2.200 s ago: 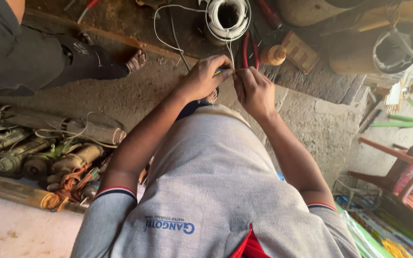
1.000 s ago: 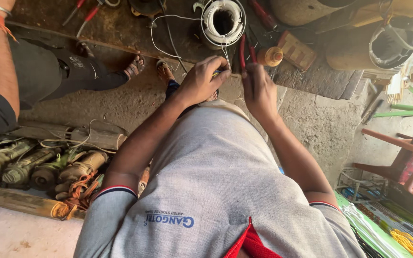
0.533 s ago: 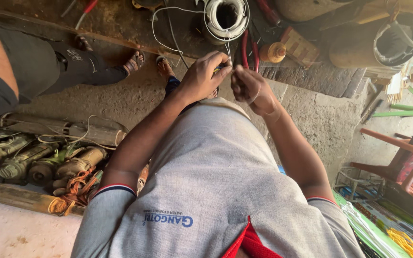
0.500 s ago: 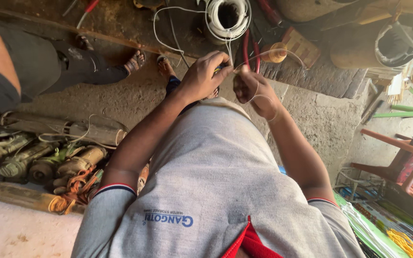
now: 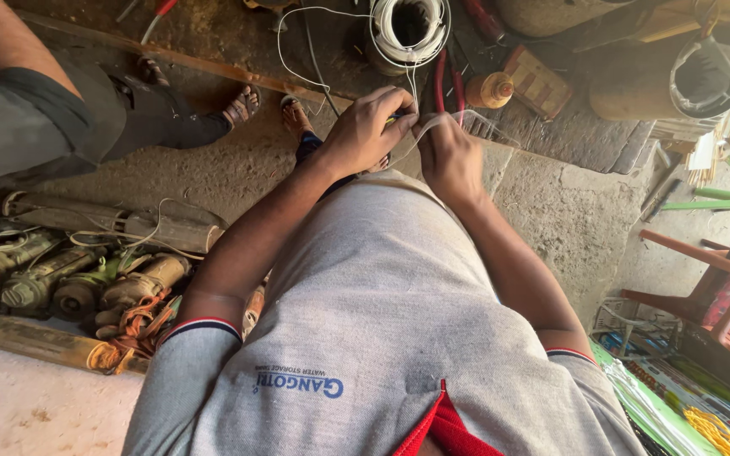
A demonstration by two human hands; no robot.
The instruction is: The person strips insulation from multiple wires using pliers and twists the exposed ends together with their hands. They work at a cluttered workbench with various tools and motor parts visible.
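Seen from above, a person in a grey shirt point(image 5: 382, 338) works at centre frame. The left hand point(image 5: 367, 128) and right hand point(image 5: 449, 160) meet just above, each grip pinched shut on a thin white wire point(image 5: 420, 101). The wire runs up to a white coil point(image 5: 409, 29) at the top edge. Old motors point(image 5: 86, 283) lie at left.
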